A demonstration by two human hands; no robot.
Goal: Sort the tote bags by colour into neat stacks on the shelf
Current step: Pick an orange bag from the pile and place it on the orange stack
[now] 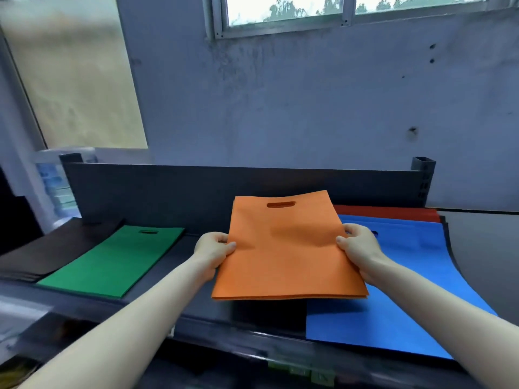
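Observation:
A thin stack of orange tote bags (286, 248) hangs in the air above the dark shelf (179, 287), its cut-out handle pointing away from me. My left hand (213, 248) grips its left edge and my right hand (358, 245) grips its right edge, thumbs on top. A green bag (112, 259) lies flat on the shelf at the left. Beside it on the far left lie black bags (50, 251). At the right a blue bag (393, 299) tops a pile, with a red bag (393, 213) and a black edge showing under it.
A dark back panel (224, 189) with a corner post (422, 178) closes the shelf's far side in front of a grey wall. A clear plastic box (56, 181) stands behind the left end. The shelf's front rail (252, 341) runs below my arms.

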